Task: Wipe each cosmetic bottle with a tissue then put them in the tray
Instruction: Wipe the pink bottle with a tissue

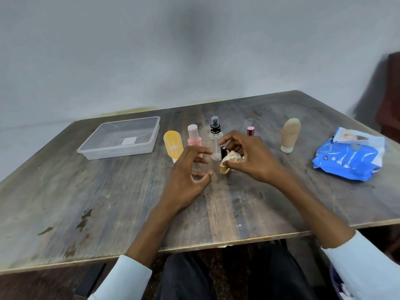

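My right hand point(251, 156) holds a crumpled tissue point(233, 157) against a small amber bottle with a black cap point(224, 167) at the table's middle. My left hand point(188, 174) hovers just left of that bottle, fingers loosely spread and holding nothing. Behind my hands stand a yellow tube point(173, 145), a pink bottle point(193, 135), a clear spray bottle point(215, 135) and a small bottle with a pink metallic cap point(250, 131). A beige tube point(290, 135) stands further right. The clear plastic tray point(97, 146) sits at the back left with no bottles in it.
A blue tissue pack point(348, 159) lies at the right of the worn wooden table point(86, 202). A wall rises behind the table, and a dark piece of furniture point(391, 94) stands at the far right. A black object point(91, 278) lies under the front edge.
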